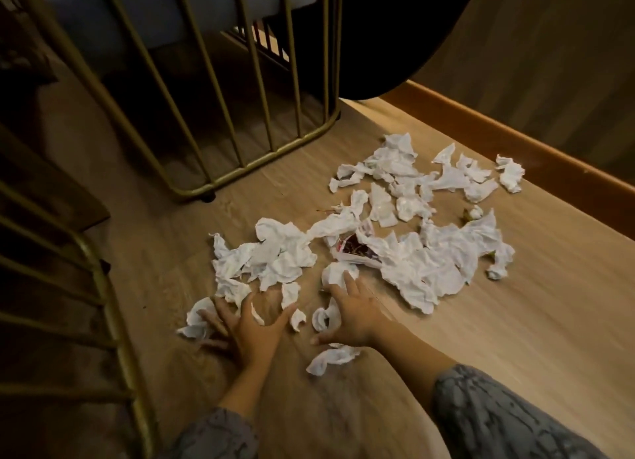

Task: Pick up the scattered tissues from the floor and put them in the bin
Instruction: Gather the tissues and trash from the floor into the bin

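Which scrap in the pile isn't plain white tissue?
The crumpled wrapper in the middle of the pile, just beyond the right hand. It shows dark red print, while every tissue around it is plain white.

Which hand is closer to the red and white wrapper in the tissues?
The right hand. Its fingers reach a tissue just below the wrapper. The left hand is spread on the floor farther away, down and to the wrapper's left.

Wood floor (pixel 515 321), brass-barred chair frame (pixel 220 91), orange skirting (pixel 515 139).
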`<action>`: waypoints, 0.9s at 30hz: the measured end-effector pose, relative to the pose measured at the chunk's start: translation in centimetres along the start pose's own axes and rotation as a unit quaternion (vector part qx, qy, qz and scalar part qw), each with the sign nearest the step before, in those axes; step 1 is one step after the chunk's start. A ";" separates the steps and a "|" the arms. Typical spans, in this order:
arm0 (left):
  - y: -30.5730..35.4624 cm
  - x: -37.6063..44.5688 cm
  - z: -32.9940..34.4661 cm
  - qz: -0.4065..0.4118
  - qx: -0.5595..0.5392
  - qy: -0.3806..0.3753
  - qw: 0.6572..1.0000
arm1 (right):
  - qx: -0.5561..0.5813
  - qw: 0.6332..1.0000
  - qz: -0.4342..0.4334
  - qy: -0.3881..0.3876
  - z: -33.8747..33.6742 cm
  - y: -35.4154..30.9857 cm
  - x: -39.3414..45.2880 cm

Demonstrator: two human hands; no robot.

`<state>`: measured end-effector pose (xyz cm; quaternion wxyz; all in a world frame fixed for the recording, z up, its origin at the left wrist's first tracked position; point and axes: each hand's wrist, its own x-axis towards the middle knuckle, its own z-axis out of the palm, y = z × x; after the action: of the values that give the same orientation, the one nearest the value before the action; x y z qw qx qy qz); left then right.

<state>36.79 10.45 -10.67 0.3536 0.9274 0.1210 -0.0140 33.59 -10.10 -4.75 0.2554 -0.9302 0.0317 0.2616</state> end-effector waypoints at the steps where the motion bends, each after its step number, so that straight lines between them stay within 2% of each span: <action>1: -0.6 0.4 0.2 -0.014 -0.028 -0.010 0.999 | -0.005 1.000 -0.003 0.005 0.5 -0.2 0.5; 3: -1.4 0.4 0.6 -0.032 -0.027 0.000 0.999 | -0.042 0.999 -0.029 0.017 1.6 -0.1 1.0; 6: -1.0 -0.9 1.2 0.059 -0.004 0.051 0.997 | -0.080 0.994 -0.068 0.039 3.7 0.8 0.6; 8: -0.4 -1.9 1.8 0.110 -0.014 0.042 0.993 | -0.100 0.989 -0.086 0.064 5.1 1.3 -0.4; 11: -0.1 -2.6 2.7 0.143 -0.038 0.054 0.988 | -0.080 0.980 -0.111 0.147 7.2 2.0 -2.3; 13: 0.1 -2.6 3.1 0.132 -0.060 0.042 0.989 | -0.045 0.967 -0.132 0.211 7.9 2.6 -3.2; 15: 0.2 -2.8 3.1 0.107 -0.081 0.024 0.991 | 0.000 0.969 -0.108 0.222 7.9 3.0 -3.9; 18: 0.6 -3.3 2.7 0.131 -0.108 0.053 0.984 | 0.066 0.977 -0.054 0.195 7.5 3.5 -4.0; 22: 0.4 -3.5 2.7 0.153 -0.142 0.066 0.976 | 0.059 0.981 -0.011 0.187 5.8 4.0 -3.2; 27: 1.0 -3.9 3.7 0.199 -0.019 -0.018 0.980 | 0.117 0.970 0.058 0.205 3.6 4.6 -2.2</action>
<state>33.48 6.44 -12.40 0.3693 0.9255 -0.0724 0.0422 29.16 -12.47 -8.37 0.3352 -0.9242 0.1673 0.0743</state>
